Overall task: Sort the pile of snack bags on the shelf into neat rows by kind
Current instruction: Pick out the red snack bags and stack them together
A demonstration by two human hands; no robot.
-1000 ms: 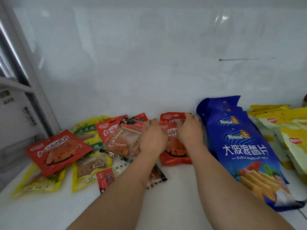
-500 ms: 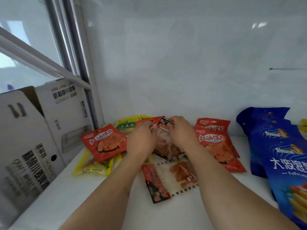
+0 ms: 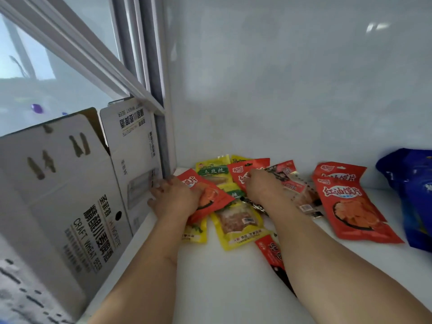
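White shelf: both hands rest on red snack bags.

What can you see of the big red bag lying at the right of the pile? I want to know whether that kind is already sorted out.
The big red bag is a glossy pouch with white characters and a picture of orange slices above a black curve. It lies flat on the white shelf, top toward the back wall, overlapping a second red bag of the same print behind it. Neither hand touches it; the blue bags lie beside it on the right.
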